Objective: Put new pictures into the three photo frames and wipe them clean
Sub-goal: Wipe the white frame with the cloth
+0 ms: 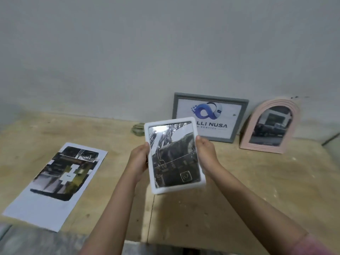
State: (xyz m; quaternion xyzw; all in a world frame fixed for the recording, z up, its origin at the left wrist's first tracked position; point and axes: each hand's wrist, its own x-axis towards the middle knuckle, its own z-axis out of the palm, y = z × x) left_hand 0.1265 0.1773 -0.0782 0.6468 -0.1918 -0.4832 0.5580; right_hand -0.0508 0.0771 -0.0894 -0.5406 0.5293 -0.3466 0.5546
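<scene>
Two hands (173, 159) grip glossy white rounded-rectangle frame (173, 156) | plywood table (239, 190)

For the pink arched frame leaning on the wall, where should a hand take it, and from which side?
Grip the pink arched frame by its straight lower side edges, coming from the front and above. It leans back against the wall, so its back is shut off, and the curved top gives a poorer hold. The grey frame stands close on its left.

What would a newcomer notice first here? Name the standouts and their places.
The white frame, held up at centre between the left hand and right hand. Behind it, a grey frame and a pink arched frame lean on the wall; a printed sheet lies left.
</scene>
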